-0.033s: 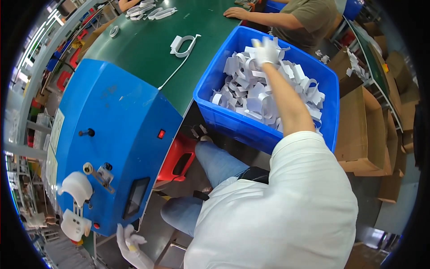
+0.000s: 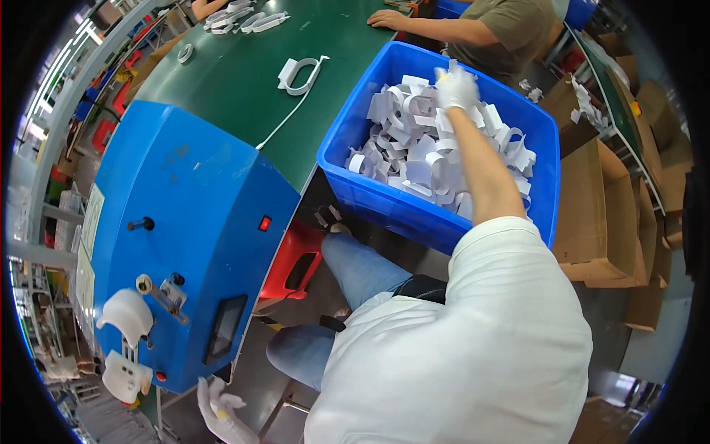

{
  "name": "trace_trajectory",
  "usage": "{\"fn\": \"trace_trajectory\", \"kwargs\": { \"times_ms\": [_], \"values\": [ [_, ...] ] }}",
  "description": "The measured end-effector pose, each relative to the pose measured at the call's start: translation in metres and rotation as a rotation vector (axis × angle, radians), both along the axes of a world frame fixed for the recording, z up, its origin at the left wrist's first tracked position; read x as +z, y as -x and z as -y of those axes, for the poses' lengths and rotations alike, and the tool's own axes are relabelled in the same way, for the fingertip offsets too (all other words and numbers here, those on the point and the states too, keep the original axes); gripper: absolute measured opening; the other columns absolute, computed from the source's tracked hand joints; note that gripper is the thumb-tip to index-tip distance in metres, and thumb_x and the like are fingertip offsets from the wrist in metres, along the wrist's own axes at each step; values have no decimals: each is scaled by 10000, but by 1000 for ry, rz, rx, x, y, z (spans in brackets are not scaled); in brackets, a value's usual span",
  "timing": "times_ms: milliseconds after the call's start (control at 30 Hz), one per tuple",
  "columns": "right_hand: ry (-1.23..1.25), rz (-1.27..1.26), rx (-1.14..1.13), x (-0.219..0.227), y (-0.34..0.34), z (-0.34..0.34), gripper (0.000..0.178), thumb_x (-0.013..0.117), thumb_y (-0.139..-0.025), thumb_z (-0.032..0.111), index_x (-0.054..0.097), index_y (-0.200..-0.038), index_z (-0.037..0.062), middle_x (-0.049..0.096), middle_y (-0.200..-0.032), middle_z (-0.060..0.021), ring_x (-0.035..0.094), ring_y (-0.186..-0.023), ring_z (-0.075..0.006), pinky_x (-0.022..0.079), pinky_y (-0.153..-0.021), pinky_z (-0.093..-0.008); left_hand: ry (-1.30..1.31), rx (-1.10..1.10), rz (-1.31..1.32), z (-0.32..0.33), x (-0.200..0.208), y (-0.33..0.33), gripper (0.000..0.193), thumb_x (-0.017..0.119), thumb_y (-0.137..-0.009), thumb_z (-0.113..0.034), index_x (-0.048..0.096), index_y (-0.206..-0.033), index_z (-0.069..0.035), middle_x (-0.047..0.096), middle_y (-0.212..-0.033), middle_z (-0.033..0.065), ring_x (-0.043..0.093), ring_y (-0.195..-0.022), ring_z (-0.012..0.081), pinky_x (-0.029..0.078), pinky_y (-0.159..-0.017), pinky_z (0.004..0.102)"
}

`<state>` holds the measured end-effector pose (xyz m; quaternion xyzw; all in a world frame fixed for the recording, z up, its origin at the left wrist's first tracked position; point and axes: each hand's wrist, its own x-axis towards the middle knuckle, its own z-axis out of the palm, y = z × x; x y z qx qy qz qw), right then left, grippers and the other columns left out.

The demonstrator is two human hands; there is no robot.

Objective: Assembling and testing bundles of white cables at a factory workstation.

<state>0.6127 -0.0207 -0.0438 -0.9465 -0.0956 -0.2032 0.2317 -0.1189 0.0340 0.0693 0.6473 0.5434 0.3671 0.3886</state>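
Note:
My right hand (image 2: 457, 89), in a white glove, reaches over the far part of a blue plastic bin (image 2: 384, 201). The bin is heaped with white looped strips with flat tabs (image 2: 421, 166). White pieces lie against its fingers, which are blurred, so I cannot see whether it grips one. Down at the lower left my left hand (image 2: 220, 411), also white-gloved, hangs with fingers apart and nothing in it. It is nearest the lower corner of a blue machine (image 2: 192, 170) with a small dark screen (image 2: 225, 329) and white curved plastic parts (image 2: 127, 317).
On the green table (image 2: 214, 81) lie a white loop with a long tail (image 2: 299, 78), a small coil (image 2: 185, 53) and a pile of loops (image 2: 244, 18). A co-worker's hand (image 2: 386, 19) rests at its far edge. Cardboard boxes (image 2: 599, 214) stand right; a red stool (image 2: 296, 263) is below the table.
My right hand has shifted to the right over the heap of white pieces. My left hand has moved slightly right and down.

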Motion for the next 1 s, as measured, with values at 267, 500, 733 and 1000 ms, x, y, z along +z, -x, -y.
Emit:
{"fn": "trace_trajectory", "kwargs": {
  "times_ms": [267,500,733,1000],
  "values": [
    [32,-600,819,-92,36,47,459,469,-944,375,533,-1277,67,590,-1210,-65,538,-1076,-156,416,-936,-303,146,4,-31,-2,-18,-26,631,500,-935,-451,442,-1311,51,599,-1066,159,488,-615,95,399,-554,204],
    [-189,-438,696,-57,121,-9,627,619,-764,88,428,-1361,58,566,-1209,-207,564,-1095,-310,442,-919,-331,178,-182,-104,-23,-4,-73,654,546,-911,-459,455,-1291,65,612,-1051,189,542,-657,100,456,-627,218],
    [-443,-238,567,-5,106,33,606,762,-692,114,517,-1236,5,597,-1148,-152,580,-1046,-241,464,-882,-319,161,-49,-99,-15,-21,-48,605,533,-926,-428,474,-1270,66,631,-989,186,553,-655,118,460,-629,230],
    [-275,-79,1404,165,269,-17,512,580,-878,235,467,-1340,43,483,-807,-43,475,-768,-147,397,-704,-284,-318,-507,162,-25,62,-142,464,628,-859,-402,656,-956,50,663,-945,176,626,-890,258,485,-802,347]
  ]
}}
